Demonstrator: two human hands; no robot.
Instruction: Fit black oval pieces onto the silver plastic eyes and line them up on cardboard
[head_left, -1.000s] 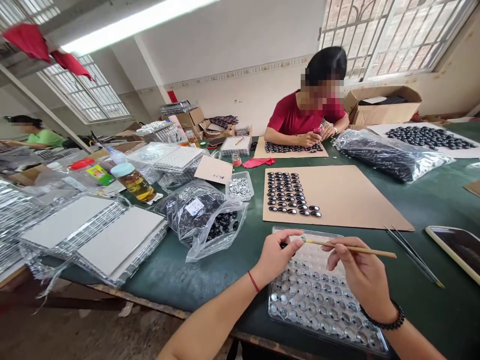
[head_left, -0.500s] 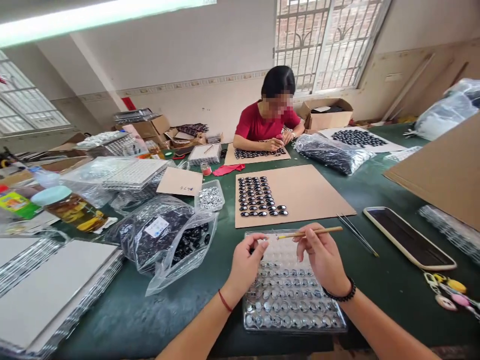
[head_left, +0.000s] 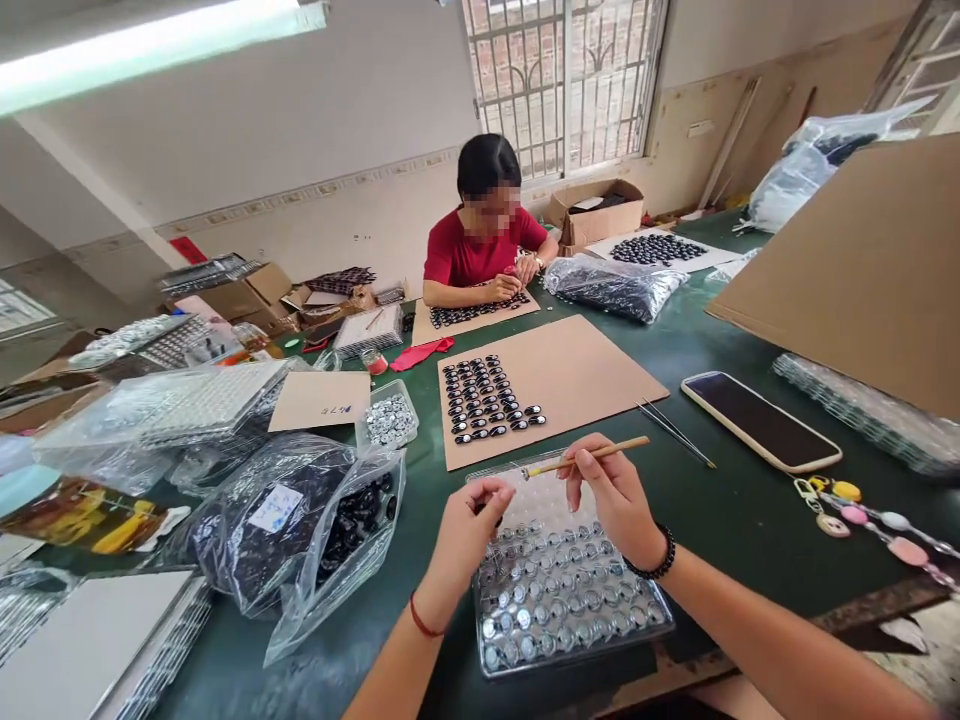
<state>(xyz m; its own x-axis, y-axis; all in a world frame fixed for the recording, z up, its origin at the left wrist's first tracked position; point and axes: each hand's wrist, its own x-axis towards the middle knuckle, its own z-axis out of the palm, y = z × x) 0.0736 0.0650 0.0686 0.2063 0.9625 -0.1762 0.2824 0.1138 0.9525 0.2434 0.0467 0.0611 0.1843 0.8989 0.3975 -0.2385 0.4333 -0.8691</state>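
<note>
Keep the wooden stick (head_left: 553,466) clamped lightly in the right grip (head_left: 611,490), above the far part of the clear tray (head_left: 547,500). Hold the left grip (head_left: 469,525) steady, thumb and fingertips pinched together, near the tray's far left corner; whether loaded, cannot tell. Move the stick tip slowly, clear of the tray's round pieces (head_left: 519,593). Versus one second earlier: tip just apart from left fingertips instead of touching; phone (head_left: 761,420), right of the tray, no longer cropped.
</note>
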